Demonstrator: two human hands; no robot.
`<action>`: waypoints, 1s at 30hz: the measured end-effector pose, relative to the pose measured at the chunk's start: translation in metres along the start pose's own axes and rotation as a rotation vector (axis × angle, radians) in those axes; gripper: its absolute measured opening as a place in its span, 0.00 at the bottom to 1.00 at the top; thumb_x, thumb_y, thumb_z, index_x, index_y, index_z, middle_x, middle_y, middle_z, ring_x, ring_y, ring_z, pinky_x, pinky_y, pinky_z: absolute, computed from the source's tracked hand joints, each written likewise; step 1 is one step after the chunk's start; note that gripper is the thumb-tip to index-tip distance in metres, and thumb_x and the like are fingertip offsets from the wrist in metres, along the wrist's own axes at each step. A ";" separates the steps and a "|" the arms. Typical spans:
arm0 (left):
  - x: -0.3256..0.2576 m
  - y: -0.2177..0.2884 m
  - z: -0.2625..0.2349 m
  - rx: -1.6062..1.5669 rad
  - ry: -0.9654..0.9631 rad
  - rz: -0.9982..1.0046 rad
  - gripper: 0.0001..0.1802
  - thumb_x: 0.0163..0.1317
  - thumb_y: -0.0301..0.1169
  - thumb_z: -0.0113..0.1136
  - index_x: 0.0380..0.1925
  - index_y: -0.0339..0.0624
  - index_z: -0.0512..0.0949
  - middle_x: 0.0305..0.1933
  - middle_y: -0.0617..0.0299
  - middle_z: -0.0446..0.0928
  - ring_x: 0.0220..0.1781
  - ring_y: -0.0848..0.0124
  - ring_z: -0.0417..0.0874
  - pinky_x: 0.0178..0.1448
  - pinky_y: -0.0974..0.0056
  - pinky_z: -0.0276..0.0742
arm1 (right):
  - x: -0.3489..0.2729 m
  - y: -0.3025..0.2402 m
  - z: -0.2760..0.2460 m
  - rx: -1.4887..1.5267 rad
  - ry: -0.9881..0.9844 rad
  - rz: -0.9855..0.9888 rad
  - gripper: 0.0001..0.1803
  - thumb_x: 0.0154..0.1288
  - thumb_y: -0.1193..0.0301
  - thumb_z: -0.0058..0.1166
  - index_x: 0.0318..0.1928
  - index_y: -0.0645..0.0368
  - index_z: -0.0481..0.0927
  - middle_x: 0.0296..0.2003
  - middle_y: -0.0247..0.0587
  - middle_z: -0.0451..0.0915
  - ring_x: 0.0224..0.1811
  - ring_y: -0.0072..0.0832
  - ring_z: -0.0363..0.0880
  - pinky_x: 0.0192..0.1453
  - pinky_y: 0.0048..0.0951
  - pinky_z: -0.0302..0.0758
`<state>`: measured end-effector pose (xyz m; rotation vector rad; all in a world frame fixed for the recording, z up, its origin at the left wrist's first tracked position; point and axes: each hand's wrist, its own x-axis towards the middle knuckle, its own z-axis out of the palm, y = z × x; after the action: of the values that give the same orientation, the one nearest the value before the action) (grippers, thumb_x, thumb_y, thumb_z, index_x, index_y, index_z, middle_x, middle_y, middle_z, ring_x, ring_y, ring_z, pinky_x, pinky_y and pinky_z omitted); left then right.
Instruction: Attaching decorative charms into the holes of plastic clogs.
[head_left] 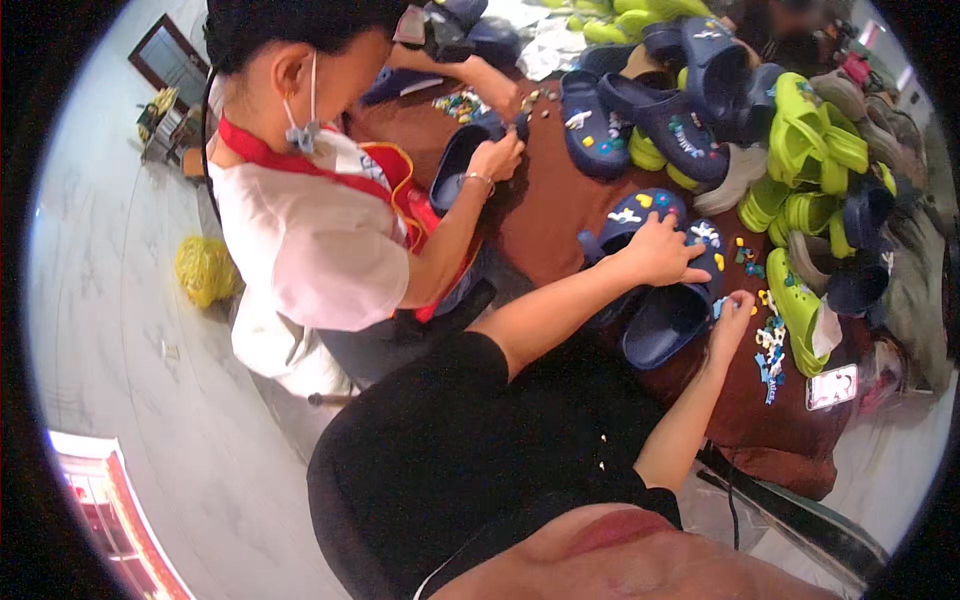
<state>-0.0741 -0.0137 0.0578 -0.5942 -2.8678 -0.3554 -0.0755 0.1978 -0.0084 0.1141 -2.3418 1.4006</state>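
Two navy clogs lie side by side before me, a left clog (pixel 630 215) and a right clog (pixel 665 325), both decorated with white, yellow and other coloured charms. My left hand (pixel 655 252) rests across their toe ends, fingers spread and touching the uppers. Beside the right clog's outer edge, my right hand (pixel 735 312) has its fingertips pinched together. Something small and light blue shows next to those fingers, but what they hold is too small to make out. Loose white and blue charms (pixel 770 345) lie on the brown cloth just right of that hand.
A co-worker's hands (pixel 495 155) hold another navy clog (pixel 457 165) at the left. Decorated navy clogs (pixel 665 130) and lime-green clogs (pixel 800 140) are heaped at the back and right. A green clog (pixel 795 310) and a phone (pixel 832 388) lie by the charms on the brown-covered table (pixel 740 425).
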 end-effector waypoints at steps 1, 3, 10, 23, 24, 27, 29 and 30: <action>0.000 0.001 0.000 0.013 -0.005 0.002 0.37 0.61 0.67 0.38 0.55 0.54 0.76 0.48 0.49 0.80 0.59 0.43 0.71 0.61 0.39 0.62 | -0.008 -0.009 0.000 0.136 -0.006 0.147 0.08 0.65 0.74 0.46 0.44 0.58 0.69 0.29 0.35 0.71 0.29 0.25 0.70 0.32 0.26 0.70; 0.000 0.001 -0.002 0.054 -0.020 0.002 0.36 0.62 0.67 0.37 0.56 0.56 0.75 0.48 0.50 0.80 0.59 0.45 0.71 0.58 0.42 0.64 | -0.010 -0.003 0.000 0.344 -0.006 0.309 0.08 0.65 0.75 0.43 0.44 0.57 0.72 0.29 0.33 0.73 0.27 0.21 0.74 0.21 0.17 0.68; 0.000 -0.001 -0.004 0.077 -0.024 0.002 0.35 0.63 0.66 0.37 0.58 0.58 0.75 0.48 0.52 0.80 0.58 0.48 0.72 0.55 0.47 0.65 | 0.053 -0.009 -0.004 0.181 -0.175 0.225 0.11 0.65 0.73 0.38 0.36 0.59 0.77 0.29 0.42 0.81 0.30 0.25 0.79 0.30 0.25 0.73; 0.000 0.001 -0.001 0.128 0.009 0.039 0.35 0.62 0.66 0.36 0.57 0.59 0.76 0.46 0.52 0.81 0.57 0.48 0.73 0.53 0.49 0.66 | 0.076 -0.020 0.021 -0.351 -0.346 0.055 0.29 0.54 0.44 0.60 0.26 0.60 0.69 0.25 0.53 0.78 0.30 0.52 0.77 0.35 0.44 0.71; -0.001 0.000 -0.001 0.117 0.006 0.037 0.35 0.62 0.66 0.37 0.56 0.59 0.76 0.45 0.52 0.81 0.57 0.48 0.73 0.53 0.49 0.67 | 0.074 -0.020 0.021 -0.320 -0.321 0.044 0.28 0.55 0.46 0.60 0.26 0.60 0.68 0.25 0.53 0.78 0.29 0.53 0.77 0.34 0.44 0.71; -0.001 0.002 -0.001 0.115 0.021 0.043 0.34 0.62 0.66 0.38 0.56 0.58 0.76 0.45 0.52 0.81 0.57 0.48 0.73 0.53 0.49 0.67 | 0.067 -0.025 0.026 -0.426 -0.258 -0.062 0.19 0.62 0.55 0.54 0.34 0.58 0.68 0.27 0.55 0.78 0.32 0.56 0.77 0.35 0.50 0.70; -0.001 0.002 -0.002 0.120 0.028 0.036 0.35 0.62 0.66 0.39 0.56 0.58 0.75 0.46 0.53 0.81 0.57 0.49 0.73 0.54 0.48 0.66 | 0.064 -0.031 0.028 -0.569 -0.273 -0.109 0.11 0.66 0.64 0.46 0.43 0.55 0.65 0.30 0.58 0.79 0.35 0.57 0.78 0.36 0.56 0.70; -0.002 0.002 -0.002 0.121 0.020 0.035 0.35 0.62 0.66 0.39 0.56 0.58 0.75 0.46 0.53 0.81 0.57 0.49 0.73 0.54 0.48 0.66 | 0.063 -0.030 0.027 -0.565 -0.277 -0.103 0.11 0.66 0.64 0.46 0.43 0.55 0.65 0.30 0.58 0.79 0.35 0.57 0.78 0.36 0.56 0.70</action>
<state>-0.0711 -0.0129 0.0598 -0.6144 -2.8309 -0.1794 -0.1327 0.1679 0.0295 0.2726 -2.8182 0.6671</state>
